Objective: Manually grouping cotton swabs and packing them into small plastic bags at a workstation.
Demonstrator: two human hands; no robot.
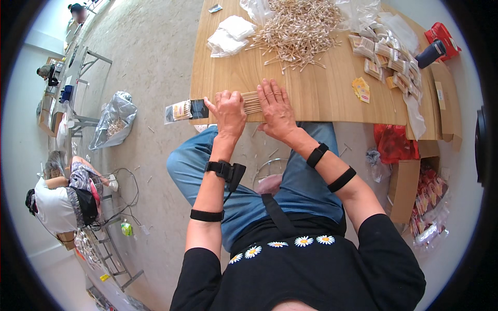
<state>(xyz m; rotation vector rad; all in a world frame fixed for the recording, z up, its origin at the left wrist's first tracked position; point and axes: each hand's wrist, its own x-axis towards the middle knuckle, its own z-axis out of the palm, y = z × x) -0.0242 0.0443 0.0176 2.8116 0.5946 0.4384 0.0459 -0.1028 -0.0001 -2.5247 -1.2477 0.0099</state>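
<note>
Worktop (321,98), light wood, fills the upper centre of my view; I sit at its near edge, with concrete floor (150,67) to the left. At 12 o'clock on it lies a big loose heap of cotton swabs (298,28) with wooden stems. From 1 to 2 o'clock a line of filled swab packets (386,57) curves along the far right side. At 11 o'clock of the heap sit two white folded bags (228,35). A small yellow packet (361,89) lies alone at 3 o'clock of my hands. Off the worktop, a cardboard box (404,189) with more packets stands on the floor at 4 o'clock, and a silvery plastic bag (114,124) lies on the floor at 9 o'clock.

At the near edge, a flat row of swabs (251,102) lies side by side between my hands. My left hand (226,111) is curled, fingers folded down onto the row's left end, thumb pointing toward 10 o'clock. My right hand (276,108) is open and flat, fingers spread, pressing the row's right end. Just at 9 o'clock of the left hand, a partly filled clear packet (185,110) overhangs the edge.
</note>
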